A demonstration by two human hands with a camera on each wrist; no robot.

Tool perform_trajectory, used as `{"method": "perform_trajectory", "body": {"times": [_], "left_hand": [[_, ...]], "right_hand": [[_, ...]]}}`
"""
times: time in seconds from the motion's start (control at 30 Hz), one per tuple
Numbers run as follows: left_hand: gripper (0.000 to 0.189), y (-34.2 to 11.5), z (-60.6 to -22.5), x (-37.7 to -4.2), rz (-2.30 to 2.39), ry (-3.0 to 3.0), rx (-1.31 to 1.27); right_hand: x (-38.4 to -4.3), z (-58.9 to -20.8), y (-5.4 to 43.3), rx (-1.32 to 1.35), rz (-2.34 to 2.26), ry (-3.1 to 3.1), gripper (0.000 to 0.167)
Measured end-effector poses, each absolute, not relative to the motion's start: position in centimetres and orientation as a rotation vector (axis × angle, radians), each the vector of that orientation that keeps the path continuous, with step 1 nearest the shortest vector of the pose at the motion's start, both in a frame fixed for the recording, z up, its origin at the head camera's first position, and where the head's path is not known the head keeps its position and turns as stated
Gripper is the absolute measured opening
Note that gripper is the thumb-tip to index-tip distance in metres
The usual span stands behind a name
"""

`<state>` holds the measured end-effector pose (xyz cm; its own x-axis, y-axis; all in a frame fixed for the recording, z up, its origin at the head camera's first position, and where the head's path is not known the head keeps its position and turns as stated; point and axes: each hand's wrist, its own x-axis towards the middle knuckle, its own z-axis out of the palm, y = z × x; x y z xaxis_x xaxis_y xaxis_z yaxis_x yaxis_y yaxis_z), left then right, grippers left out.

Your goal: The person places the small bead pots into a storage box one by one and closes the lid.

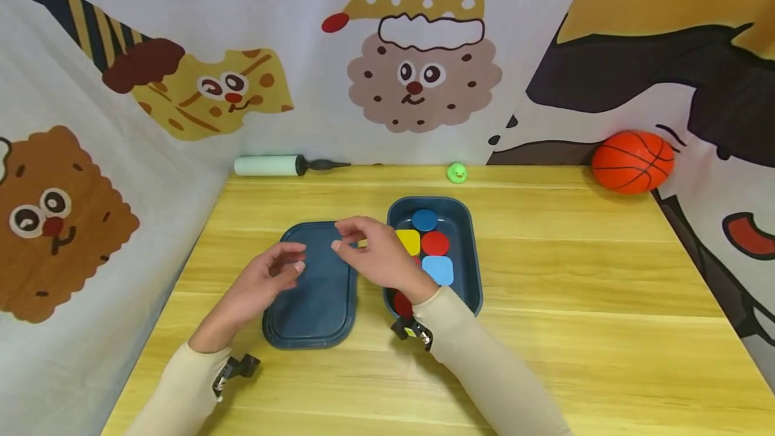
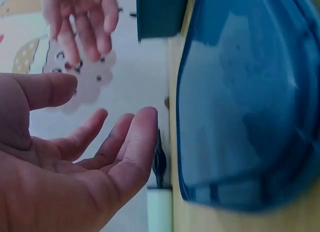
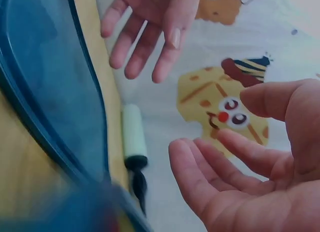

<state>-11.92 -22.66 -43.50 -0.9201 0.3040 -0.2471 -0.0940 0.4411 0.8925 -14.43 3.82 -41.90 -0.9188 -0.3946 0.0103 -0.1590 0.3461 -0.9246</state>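
My left hand [image 1: 260,288] hovers over the left edge of a dark blue lid [image 1: 315,301] that lies flat on the table. Its fingers are loosely bent, and nothing is between them in the left wrist view. Across from it, my right hand [image 1: 378,254] hangs above the gap between the lid and a dark blue box [image 1: 475,274], also holding nothing. Inside the box lie flat coloured pieces: a blue disc [image 1: 424,220], a red disc [image 1: 435,243], a yellow square [image 1: 409,241] and a light blue square [image 1: 438,270]. My right hand and wrist hide part of the box's contents.
Along the back edge lie a pale green hand pump [image 1: 269,165] with a black nozzle and a small green rubber duck [image 1: 457,173]. An orange toy basketball [image 1: 632,162] sits at the back right corner. A printed cloth [image 1: 315,93] hangs behind the wooden table [image 1: 575,328].
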Motion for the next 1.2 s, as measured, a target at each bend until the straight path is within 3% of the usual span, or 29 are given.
{"method": "perform_trajectory", "body": {"times": [0.43,0.83,1.2], "left_hand": [[0.055,-26.7,-45.6,-11.0,1.282,2.493,0.01],[0.065,-26.5,-46.7,-11.8,1.353,2.428,-0.075],[0.056,-29.4,-46.9,-12.3,1.451,2.363,0.025]], "right_hand": [[-11.5,-45.5,-1.0,-0.341,-1.698,2.47,0.06],[-10.4,-48.3,-2.2,0.053,-1.78,2.53,0.077],[-10.2,-48.4,-2.4,0.139,-2.041,2.369,0.063]]}}
